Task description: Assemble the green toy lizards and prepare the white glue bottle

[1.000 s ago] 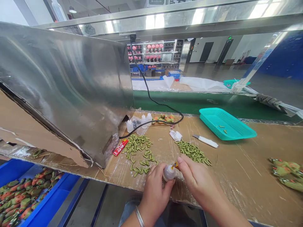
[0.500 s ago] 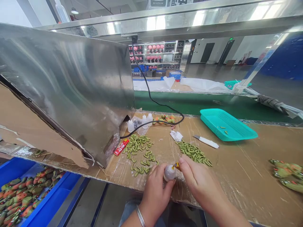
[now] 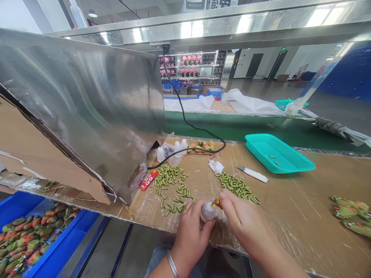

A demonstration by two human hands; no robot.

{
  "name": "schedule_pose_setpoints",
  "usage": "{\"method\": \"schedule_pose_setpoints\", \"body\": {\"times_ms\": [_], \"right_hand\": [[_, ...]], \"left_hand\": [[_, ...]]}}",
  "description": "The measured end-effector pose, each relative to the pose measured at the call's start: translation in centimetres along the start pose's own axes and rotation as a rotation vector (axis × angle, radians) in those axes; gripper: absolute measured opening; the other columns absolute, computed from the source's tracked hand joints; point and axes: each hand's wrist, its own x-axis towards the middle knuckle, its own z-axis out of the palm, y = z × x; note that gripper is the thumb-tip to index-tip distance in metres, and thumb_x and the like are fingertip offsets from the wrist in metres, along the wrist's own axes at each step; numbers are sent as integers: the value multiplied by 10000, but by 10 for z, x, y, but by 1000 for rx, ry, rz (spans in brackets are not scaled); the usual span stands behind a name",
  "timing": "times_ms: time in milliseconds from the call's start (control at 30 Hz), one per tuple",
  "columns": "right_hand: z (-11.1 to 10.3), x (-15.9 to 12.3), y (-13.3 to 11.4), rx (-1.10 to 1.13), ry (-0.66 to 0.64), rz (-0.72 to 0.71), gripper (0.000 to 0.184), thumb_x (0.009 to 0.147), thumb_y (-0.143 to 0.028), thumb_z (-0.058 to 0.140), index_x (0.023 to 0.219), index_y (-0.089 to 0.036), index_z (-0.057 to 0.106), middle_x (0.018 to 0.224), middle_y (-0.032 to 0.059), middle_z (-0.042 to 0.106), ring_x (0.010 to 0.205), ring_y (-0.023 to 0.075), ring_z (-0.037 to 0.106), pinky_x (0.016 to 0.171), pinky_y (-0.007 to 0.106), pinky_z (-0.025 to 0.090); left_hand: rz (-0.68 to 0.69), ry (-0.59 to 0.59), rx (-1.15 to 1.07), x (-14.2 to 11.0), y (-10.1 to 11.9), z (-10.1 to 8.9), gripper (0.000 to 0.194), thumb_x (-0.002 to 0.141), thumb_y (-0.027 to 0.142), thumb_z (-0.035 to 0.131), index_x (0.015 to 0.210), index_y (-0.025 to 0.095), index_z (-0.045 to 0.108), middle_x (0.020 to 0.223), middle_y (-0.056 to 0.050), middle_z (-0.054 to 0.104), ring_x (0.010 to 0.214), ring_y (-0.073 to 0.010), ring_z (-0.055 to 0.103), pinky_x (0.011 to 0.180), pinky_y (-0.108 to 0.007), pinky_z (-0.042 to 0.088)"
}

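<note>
My left hand (image 3: 189, 231) is wrapped round a small translucent glue bottle (image 3: 208, 211) at the near edge of the cardboard-covered bench (image 3: 290, 216). My right hand (image 3: 242, 224) pinches the bottle's orange tip (image 3: 216, 202) with thumb and forefinger. Just beyond my left hand lies a scatter of small green rubbery pieces (image 3: 171, 185). A second pile of green pieces (image 3: 237, 186) lies right behind my right hand.
A slanted metal chute (image 3: 81, 104) fills the left. Spare glue bottles (image 3: 171, 150), a black cable (image 3: 185, 119), a red packet (image 3: 147, 180), a white knife (image 3: 253, 173) and a teal basket (image 3: 278, 156) sit further back. Painted figures lie at right (image 3: 350, 214) and in a blue bin (image 3: 26, 239).
Both hands stay on the bottle almost unmoved. The view has tilted slightly, so the bench items sit a little lower in the frame.
</note>
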Motion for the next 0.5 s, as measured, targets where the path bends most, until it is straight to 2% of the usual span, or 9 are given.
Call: {"method": "schedule_pose_setpoints", "body": {"times_ms": [233,500], "right_hand": [[1,0,0,-10,-37,47,386,951,-401,207,671,-240,417,550,-26,513,504,199,506,489,274,199],[-7,2,-7,-28,-120,80,380,928,-397,181,678,-239,420,589,-3,543,568,221,543,515,277,240]], "left_hand": [[4,-2,4,0,-2,1,299,792,175,573,1081,250,563,984,-53,677,892,-260,581,772,-388,464],[3,-10,8,0,-2,0,290,795,173,571,1075,245,559,984,-56,668,900,-261,570,782,-391,455]]}}
